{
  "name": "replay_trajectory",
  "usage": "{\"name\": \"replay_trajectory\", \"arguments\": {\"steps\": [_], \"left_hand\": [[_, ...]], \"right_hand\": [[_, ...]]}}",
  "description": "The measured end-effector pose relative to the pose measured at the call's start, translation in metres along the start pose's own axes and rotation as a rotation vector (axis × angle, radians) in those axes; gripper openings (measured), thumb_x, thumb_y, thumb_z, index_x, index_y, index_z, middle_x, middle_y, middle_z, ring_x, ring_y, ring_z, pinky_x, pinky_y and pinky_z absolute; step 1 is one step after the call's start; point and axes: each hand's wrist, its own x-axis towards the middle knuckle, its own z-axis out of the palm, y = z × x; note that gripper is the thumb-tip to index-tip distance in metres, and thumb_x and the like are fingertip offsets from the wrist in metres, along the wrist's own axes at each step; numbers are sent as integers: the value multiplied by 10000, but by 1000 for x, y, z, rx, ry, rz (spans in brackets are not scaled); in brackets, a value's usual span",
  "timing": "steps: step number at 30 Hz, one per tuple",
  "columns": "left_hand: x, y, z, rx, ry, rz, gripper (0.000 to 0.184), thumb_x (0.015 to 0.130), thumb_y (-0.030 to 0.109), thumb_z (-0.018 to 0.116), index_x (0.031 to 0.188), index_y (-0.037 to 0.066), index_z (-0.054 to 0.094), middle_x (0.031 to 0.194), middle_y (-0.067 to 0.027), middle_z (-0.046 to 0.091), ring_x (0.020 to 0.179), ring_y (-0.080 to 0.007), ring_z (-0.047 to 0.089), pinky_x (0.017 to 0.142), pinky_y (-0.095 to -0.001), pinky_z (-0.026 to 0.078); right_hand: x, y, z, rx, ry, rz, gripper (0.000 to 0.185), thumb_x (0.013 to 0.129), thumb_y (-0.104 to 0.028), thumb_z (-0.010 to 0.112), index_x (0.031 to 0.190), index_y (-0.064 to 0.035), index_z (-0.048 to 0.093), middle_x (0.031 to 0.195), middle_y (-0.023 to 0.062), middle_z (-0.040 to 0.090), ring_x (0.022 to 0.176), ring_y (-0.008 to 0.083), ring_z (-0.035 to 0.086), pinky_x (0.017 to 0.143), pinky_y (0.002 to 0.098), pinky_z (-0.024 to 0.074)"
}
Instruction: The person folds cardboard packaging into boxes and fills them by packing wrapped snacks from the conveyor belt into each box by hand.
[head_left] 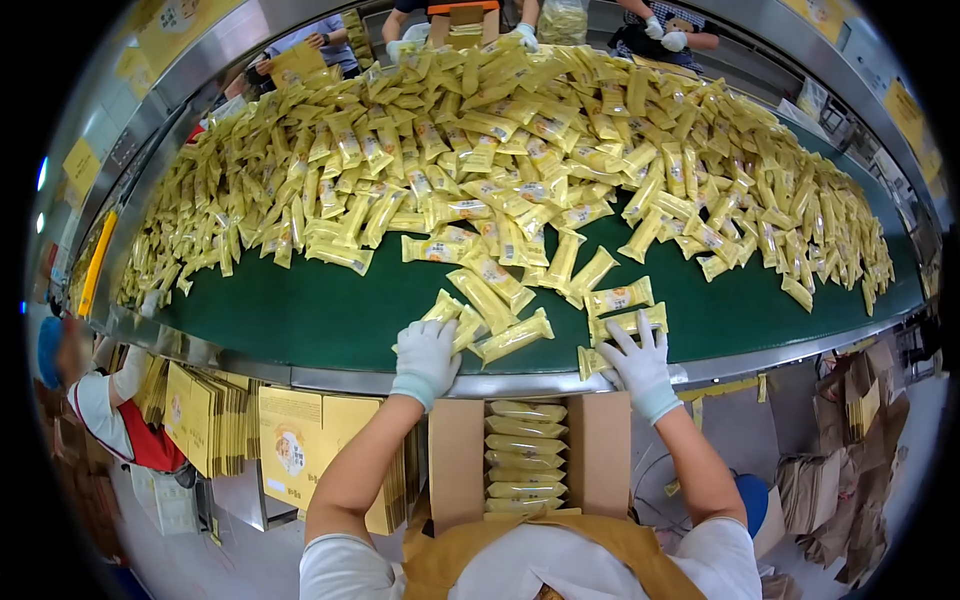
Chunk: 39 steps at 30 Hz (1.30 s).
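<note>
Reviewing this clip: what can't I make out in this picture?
All in the head view:
Left hand: palm and contact beneath it, hidden by the back of the hand.
Right hand: likewise, so its hold on the packets is unclear.
Open box: anything beneath its visible row, hidden by that row.
Small print on packets: too small.
Co-workers beyond the pile: heads cut off by the top edge.

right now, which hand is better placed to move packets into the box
Probably the right hand: packets beside it lie roughly parallel, while those around the left hand splay at different angles.
</note>
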Motion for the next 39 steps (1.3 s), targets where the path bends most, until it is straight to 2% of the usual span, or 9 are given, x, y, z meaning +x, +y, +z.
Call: {"name": "replay_trajectory", "arguments": {"steps": [5, 6, 9, 13, 16, 25, 29, 33, 39], "left_hand": [[-4, -4, -50, -350, 67, -132, 464, 766, 169, 681, 1210, 40, 634, 1106, -178, 611, 1034, -379, 580, 908, -439, 483], [-3, -3, -59, -416, 93, -64, 433, 776, 160, 690, 1182, 21, 640, 1104, -192, 609, 1029, -383, 583, 918, -439, 485], [18, 15, -64, -599, -54, 88, 437, 778, 186, 715, 1181, 32, 645, 1105, -191, 613, 1052, -379, 578, 928, -438, 480], [43, 62, -31, -384, -200, 215, 512, 807, 230, 740, 1263, 48, 595, 1197, -186, 571, 1108, -363, 570, 958, -422, 486], [58, 86, -30, -50, -371, 204, 495, 825, 261, 737, 1244, 42, 588, 1201, -173, 552, 1136, -361, 562, 979, -410, 483], [46, 28, -86, -330, -577, 23, 478, 777, 320, 776, 1122, 32, 615, 1115, -202, 640, 1063, -363, 635, 906, -422, 526], [36, -13, -74, -26, -228, -197, 499, 777, 302, 791, 1164, 52, 599, 1119, -194, 677, 1033, -374, 662, 907, -437, 534], [34, -8, -51, 30, -276, -367, 462, 791, 284, 774, 1184, 118, 599, 1099, -173, 688, 1037, -349, 669, 884, -433, 541], [27, -26, -19, 207, -40, -149, 346, 838, 217, 691, 1157, 117, 603, 981, -75, 699, 947, -254, 692, 802, -388, 541]], "right_hand": [[-1, 23, -46, 541, -63, 92, 425, 795, -282, 761, 1192, -175, 652, 1272, 116, 634, 1183, 355, 586, 948, 459, 495], [0, 24, -64, 457, -63, 147, 417, 802, -263, 753, 1182, -129, 644, 1075, 120, 695, 1004, 334, 649, 837, 397, 528], [22, 35, -94, 319, 59, 93, 385, 807, -260, 750, 1144, -102, 650, 980, 82, 688, 958, 336, 645, 826, 443, 504], [46, 61, -38, 402, -125, -29, 465, 752, -211, 791, 1181, -119, 637, 996, 96, 680, 990, 311, 635, 873, 430, 492], [55, 59, -28, 201, -169, -93, 469, 729, -196, 814, 1151, -95, 634, 1060, 136, 670, 1015, 332, 634, 897, 425, 499], [97, 64, -76, 254, -92, -14, 441, 751, -260, 813, 1125, -102, 641, 1025, 133, 670, 969, 356, 633, 913, 424, 497], [120, 74, -37, 257, -215, -3, 462, 756, -265, 816, 1142, -105, 620, 1026, 137, 689, 981, 361, 652, 867, 441, 517], [123, 71, -52, 180, -366, -69, 375, 772, -188, 769, 1107, -107, 620, 1011, 134, 695, 972, 349, 665, 851, 441, 525], [78, 67, -3, 41, 183, -175, 285, 763, -121, 687, 1041, -97, 627, 906, 93, 648, 910, 292, 653, 822, 403, 499]]}}
